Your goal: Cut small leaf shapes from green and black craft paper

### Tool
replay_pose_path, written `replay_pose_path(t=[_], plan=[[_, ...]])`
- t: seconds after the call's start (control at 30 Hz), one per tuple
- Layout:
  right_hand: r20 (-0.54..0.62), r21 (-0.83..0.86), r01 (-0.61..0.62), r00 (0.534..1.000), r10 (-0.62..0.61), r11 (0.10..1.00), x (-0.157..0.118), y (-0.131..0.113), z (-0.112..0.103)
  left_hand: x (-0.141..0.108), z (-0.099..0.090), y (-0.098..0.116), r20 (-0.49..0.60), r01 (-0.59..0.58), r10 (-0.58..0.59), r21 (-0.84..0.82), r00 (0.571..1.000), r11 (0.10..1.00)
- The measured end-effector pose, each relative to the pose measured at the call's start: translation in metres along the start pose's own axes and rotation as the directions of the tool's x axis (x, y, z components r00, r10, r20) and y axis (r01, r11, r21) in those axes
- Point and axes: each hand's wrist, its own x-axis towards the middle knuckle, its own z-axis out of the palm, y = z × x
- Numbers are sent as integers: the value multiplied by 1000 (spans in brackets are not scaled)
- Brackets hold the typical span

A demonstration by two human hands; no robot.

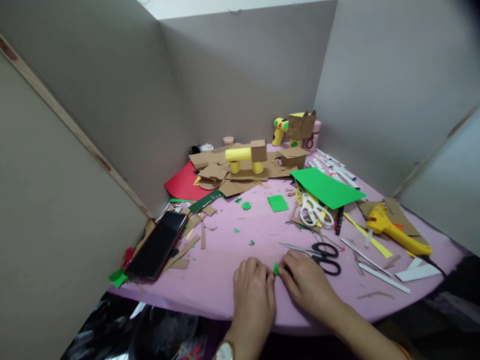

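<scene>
While left hand (pixel 254 285) and right hand (pixel 306 280) pinch green paper (pixel 276 269) near the counter's (pixel 213 290) lower-centre edge, black scissors (pixel 317 254) crowd rightward. Leftward, room opens.

I have a bare lane across the worktop (pixel 221 235) beyond the left grip (pixel 253 287), with flat green scraps (pixel 246 205) along its right side. Black scissors (pixel 315 251) and a glue gun (pixel 397 235) obstruct my right, a phone (pixel 157 245) my left, cardboard (pixel 245 174) the far end.

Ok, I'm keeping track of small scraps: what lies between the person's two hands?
A small green piece, between the left hand and the right hand, in the head view.
</scene>
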Motion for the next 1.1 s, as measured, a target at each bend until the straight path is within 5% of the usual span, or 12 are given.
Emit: replay_pose_path(t=[0.67,1.1], plan=[[-5,-46,-50,999,50,998,4,-3,-1,1,-1,-5,-42,52,-54,-54,998,997],[-4,-48,-82,997,82,995,6,-6,-3,5,2,5,-34,72,-70,56,997,996]])
